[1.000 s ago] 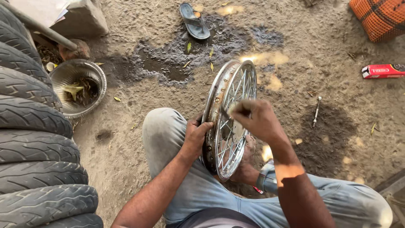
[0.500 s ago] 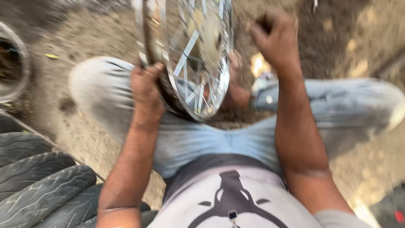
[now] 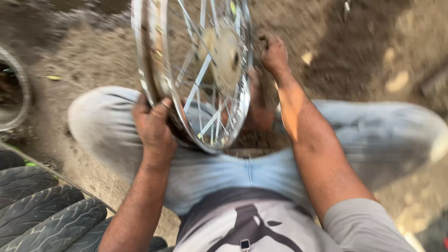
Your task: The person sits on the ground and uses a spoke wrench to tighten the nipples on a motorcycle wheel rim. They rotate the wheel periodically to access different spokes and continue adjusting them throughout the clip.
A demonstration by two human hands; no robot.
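A chrome spoked wheel rim (image 3: 144, 51) with a pale hub stands upright between my knees, its lower edge resting against my lap. My left hand (image 3: 153, 123) grips the rim's lower left edge. My right hand (image 3: 274, 55) is closed beside the rim's right edge, apparently around a small dark tool; blur hides what it is. I sit on dirt ground in light blue jeans (image 3: 261, 172). The whole view is motion-blurred.
Several black tyres (image 3: 44, 217) are stacked at the lower left. A round metal bowl (image 3: 14, 88) sits on the dirt at the left edge. Stained dirt ground (image 3: 373, 51) lies beyond my legs.
The view tilted down and closer, so the rim and my lap fill the frame. My left hand stays on the rim; my right hand stays closed by its right edge.
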